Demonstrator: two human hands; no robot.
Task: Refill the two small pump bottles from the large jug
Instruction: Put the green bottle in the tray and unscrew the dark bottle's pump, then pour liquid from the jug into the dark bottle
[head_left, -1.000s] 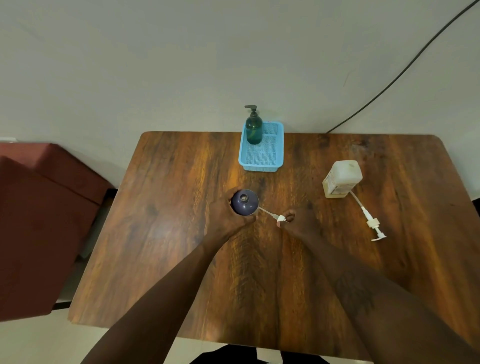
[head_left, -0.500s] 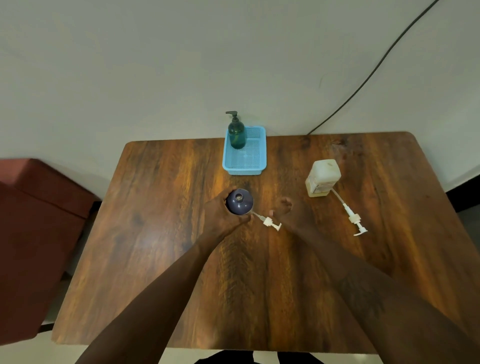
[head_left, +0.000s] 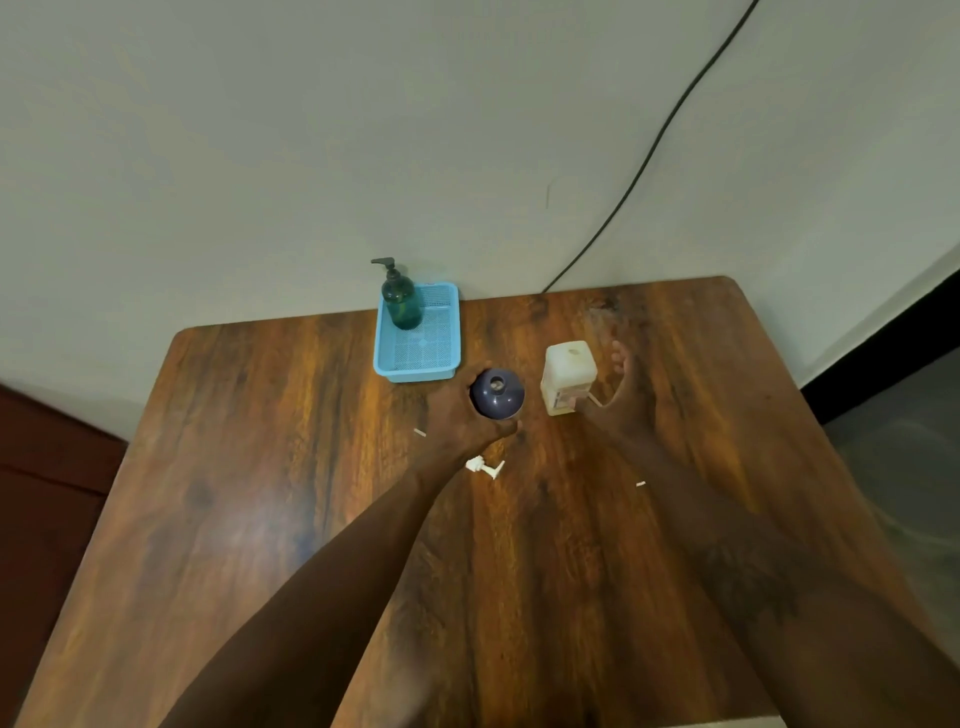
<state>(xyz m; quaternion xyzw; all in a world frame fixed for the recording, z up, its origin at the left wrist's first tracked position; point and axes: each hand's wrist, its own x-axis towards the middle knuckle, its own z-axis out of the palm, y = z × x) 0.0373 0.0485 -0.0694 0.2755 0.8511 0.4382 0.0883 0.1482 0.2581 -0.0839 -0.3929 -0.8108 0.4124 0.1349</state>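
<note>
- Step in hand, as I judge it: both containers near my hands stand open with pumps off, so pouring is about to begin.
- My left hand (head_left: 457, 415) wraps the dark purple bottle (head_left: 497, 393) from its left and near side, fingers closed round the body. The bottle stands upright on the bench (head_left: 260, 467), its neck open.
- The cream jug (head_left: 568, 376) stands upright just right of the purple bottle, not touching it. Its mouth appears uncapped.
- My right hand (head_left: 623, 384) lies just right of the jug, fingers spread and extended away from me, holding nothing. Motion blur prevents telling whether the palm touches the jug.
- A white pump head (head_left: 484, 466) lies on the bench nearer me than the purple bottle, partly under my left wrist.
- The green pump bottle (head_left: 400, 299) stands in the blue basket (head_left: 415, 371), beyond and left of the purple bottle, pump still fitted.
- Next move calls for: closing the right hand on the jug, lifting, tilting its mouth over the purple bottle's narrow neck. The left hand must brace the bottle; the small opening risks spillage.
- Both forearms reach forward from the near edge, converging on the purple bottle.
</note>
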